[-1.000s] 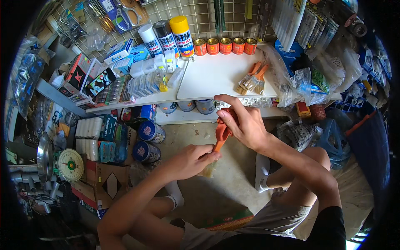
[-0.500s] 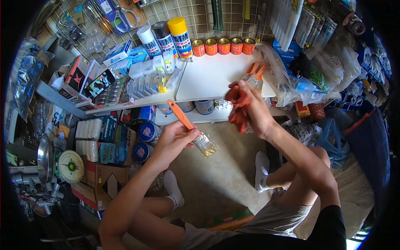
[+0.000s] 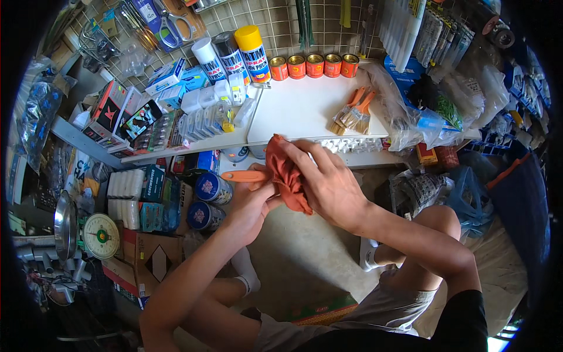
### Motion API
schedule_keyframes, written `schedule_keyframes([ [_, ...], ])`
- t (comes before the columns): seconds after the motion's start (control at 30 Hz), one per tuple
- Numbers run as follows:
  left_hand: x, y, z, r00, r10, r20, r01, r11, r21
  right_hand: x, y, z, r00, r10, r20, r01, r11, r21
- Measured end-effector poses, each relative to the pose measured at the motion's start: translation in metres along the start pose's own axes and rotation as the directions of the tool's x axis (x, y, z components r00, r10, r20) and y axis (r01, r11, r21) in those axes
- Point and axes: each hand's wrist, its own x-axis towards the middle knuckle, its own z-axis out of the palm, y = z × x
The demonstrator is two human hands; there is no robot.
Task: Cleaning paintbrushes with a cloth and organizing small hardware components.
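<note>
Since the earlier frame, the right hand (image 3: 337, 190) has swung from right of centre to the middle, bringing a rust-red cloth (image 3: 287, 176) against the orange-handled brush (image 3: 245, 175), whose handle now points left, nearly level. Fingers of the right hand pinch the bunched cloth; the left hand (image 3: 249, 208) grasps the brush just left of it. Bristles are hidden. The cloth looks soft, light and floppy, best gathered in a fistful. The brush should be light too, its smooth handle stiff and the surest hold, its bristles yielding.

A wire grid (image 3: 281, 26) backs the cluttered room across the top. Below it runs a white worktop (image 3: 293, 114), smooth-looking, carrying three spray cans (image 3: 253, 56) upper centre-left, flat brushes (image 3: 355, 112) right of centre, and five small red tins (image 3: 315, 66) along the back.
</note>
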Motion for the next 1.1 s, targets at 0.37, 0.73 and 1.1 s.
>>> schedule_keyframes([
  [0.37, -0.003, 0.007, -0.004, 0.917, 0.310, 0.250, -0.388, 0.834, 0.391, 0.014, 0.006, -0.024, 0.924, 0.124, 0.362, -0.236, 0.928, 0.287],
  [0.73, -0.023, 0.030, 0.006, 0.806, 0.210, 0.554, -0.524, 0.688, 0.502, -0.004, 0.014, -0.027, 0.438, -0.189, 0.879, -0.882, 0.101, 0.461],
  [1.1, -0.024, 0.028, 0.004, 0.958, 0.149, 0.244, -0.257, 0.825, 0.503, -0.004, -0.009, -0.001, 0.550, -0.007, 0.835, -0.819, 0.190, 0.542],
])
